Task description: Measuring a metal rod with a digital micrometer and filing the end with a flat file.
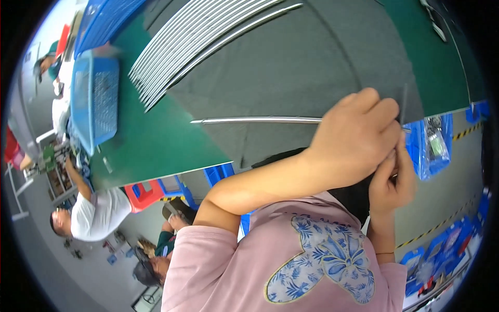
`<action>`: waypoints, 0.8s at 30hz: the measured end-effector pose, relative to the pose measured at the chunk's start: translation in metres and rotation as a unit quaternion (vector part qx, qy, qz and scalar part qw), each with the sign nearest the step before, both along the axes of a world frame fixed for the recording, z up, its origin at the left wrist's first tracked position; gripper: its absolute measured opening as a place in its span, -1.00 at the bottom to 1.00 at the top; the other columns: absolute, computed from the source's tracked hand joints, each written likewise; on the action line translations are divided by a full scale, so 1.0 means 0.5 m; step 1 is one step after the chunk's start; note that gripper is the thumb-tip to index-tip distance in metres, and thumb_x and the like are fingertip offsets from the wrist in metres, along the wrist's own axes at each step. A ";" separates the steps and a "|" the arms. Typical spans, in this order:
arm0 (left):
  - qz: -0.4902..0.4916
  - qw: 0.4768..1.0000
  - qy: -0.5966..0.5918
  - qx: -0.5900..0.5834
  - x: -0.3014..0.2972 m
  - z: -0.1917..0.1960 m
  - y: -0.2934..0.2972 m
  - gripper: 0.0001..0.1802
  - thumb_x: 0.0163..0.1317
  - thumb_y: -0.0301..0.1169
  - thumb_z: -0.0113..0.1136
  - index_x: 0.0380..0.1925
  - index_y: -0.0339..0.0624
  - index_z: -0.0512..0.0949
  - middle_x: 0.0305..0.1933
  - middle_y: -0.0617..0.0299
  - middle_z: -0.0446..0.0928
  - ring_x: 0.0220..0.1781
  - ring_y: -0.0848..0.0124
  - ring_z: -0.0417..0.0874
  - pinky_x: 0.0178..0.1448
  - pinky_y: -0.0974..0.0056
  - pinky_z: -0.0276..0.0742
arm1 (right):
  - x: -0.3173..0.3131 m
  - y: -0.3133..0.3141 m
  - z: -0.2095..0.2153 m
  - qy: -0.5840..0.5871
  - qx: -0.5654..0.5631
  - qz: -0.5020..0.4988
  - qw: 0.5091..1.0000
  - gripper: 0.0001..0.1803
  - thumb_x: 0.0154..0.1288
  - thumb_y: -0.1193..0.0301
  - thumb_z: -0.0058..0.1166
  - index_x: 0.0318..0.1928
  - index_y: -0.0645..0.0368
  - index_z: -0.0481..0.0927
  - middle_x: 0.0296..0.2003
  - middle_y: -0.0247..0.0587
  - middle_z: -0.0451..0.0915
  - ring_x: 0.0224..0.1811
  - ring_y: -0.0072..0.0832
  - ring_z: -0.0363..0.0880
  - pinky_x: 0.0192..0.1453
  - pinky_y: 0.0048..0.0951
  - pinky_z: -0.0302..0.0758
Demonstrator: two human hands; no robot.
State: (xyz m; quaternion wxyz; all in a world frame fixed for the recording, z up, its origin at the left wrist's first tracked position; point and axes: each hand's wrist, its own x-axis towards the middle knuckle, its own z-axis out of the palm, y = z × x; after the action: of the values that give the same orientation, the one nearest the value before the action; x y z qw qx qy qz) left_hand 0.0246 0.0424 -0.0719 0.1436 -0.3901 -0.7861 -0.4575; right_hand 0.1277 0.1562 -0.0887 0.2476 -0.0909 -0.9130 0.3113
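A thin, shiny metal rod lies crosswise over the dark grey cloth near the table's front edge. My left hand is closed around its right part, knuckles up. Just below and to the right, my right hand is closed in a pinch, its fingertips against my left fingers. What it pinches is hidden. A narrow, blurred dark piece stands up beside my left fingers; I cannot make out its kind. Farther back, a row of similar metal rods lies side by side on the cloth.
A blue plastic basket stands at the green table's left edge. A blue bin with bagged pieces is by the right front edge. A metal tool lies far right. Other people sit left, one near a red stool.
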 end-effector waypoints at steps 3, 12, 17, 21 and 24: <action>0.005 1.000 0.009 0.001 0.001 -0.002 0.009 -0.80 -0.34 -0.42 0.21 -0.59 -0.19 0.47 -0.44 0.24 0.33 -0.42 0.27 0.36 -0.42 0.27 0.36 | 0.050 0.009 -0.024 -0.007 -0.001 0.018 1.000 -0.68 0.18 0.72 0.02 -0.01 0.47 0.56 -0.20 -0.02 0.67 -0.58 -0.49 0.46 -0.57 -0.52 0.32; 0.007 1.000 0.006 -0.001 -0.002 -0.004 0.010 -0.78 -0.38 -0.40 0.20 -0.62 -0.18 0.44 -0.43 0.24 0.30 -0.39 0.26 0.35 -0.39 0.26 0.37 | 0.025 0.002 -0.058 0.073 0.027 0.007 0.997 -0.69 0.19 0.71 0.03 -0.02 0.51 0.55 -0.16 0.06 0.66 -0.50 -0.46 0.59 -0.50 -0.59 0.42; 0.015 1.000 0.016 0.013 0.001 -0.010 0.020 -0.79 -0.38 -0.39 0.20 -0.64 -0.16 0.42 -0.43 0.23 0.30 -0.38 0.26 0.34 -0.39 0.26 0.37 | -0.008 0.001 -0.019 0.035 -0.028 -0.048 0.998 -0.68 0.17 0.73 0.01 -0.03 0.52 0.54 -0.13 0.16 0.64 -0.49 -0.49 0.58 -0.47 -0.55 0.45; -0.003 1.000 0.006 0.002 -0.008 -0.004 0.014 -0.78 -0.36 -0.38 0.19 -0.62 -0.18 0.44 -0.43 0.24 0.31 -0.37 0.25 0.35 -0.40 0.25 0.35 | 0.052 0.005 -0.068 0.079 0.002 0.000 0.997 -0.68 0.20 0.72 0.01 -0.01 0.49 0.55 -0.12 0.10 0.64 -0.54 -0.42 0.56 -0.46 -0.52 0.47; -0.011 1.000 0.000 -0.004 -0.003 0.001 0.009 -0.79 -0.32 -0.38 0.19 -0.60 -0.18 0.45 -0.45 0.25 0.30 -0.40 0.25 0.35 -0.40 0.26 0.34 | 0.012 0.002 -0.017 0.046 0.010 -0.002 0.999 -0.68 0.18 0.73 0.02 -0.02 0.48 0.56 -0.17 0.06 0.66 -0.52 -0.34 0.57 -0.45 -0.46 0.46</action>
State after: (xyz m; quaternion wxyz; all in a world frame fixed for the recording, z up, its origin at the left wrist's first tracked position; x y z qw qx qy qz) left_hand 0.0230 0.0470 -0.0715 0.1368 -0.3993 -0.7834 -0.4563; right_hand 0.1339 0.1574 -0.0974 0.2911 -0.0762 -0.9033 0.3059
